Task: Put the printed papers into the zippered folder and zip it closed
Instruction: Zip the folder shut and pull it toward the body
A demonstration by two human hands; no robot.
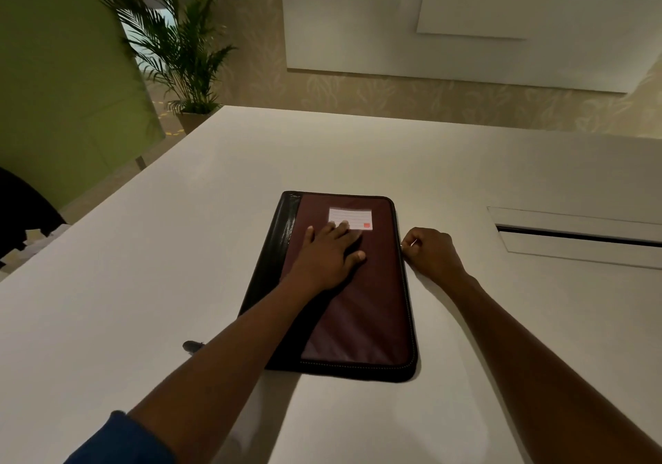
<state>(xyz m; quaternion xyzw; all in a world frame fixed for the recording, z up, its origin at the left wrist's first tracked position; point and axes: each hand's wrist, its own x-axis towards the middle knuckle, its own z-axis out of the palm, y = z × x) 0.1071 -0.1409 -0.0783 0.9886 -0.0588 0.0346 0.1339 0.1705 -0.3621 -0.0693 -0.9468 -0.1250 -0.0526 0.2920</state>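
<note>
Zippered folder (pixel 358 306): closed flat, mid-surface (pixel 179 248). Left hand (pixel 327 252): fingers straight, pressing folder cover below its label (pixel 350 218). Right hand (pixel 431 254): at folder's right edge, fingers curled, pinching zipper pull (pixel 403 247).

The maroon zippered folder (pixel 361 306) with black spine and white label lies flat, closed, on the white table (pixel 179 248).

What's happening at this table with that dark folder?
A person is closing a zippered folder lying flat on a white table. The left hand presses flat on its maroon cover, fingertips at the white label. The right hand sits at the folder's right edge, apparently pinching the zipper pull. No loose papers are visible, so they seem to be inside already.
</note>
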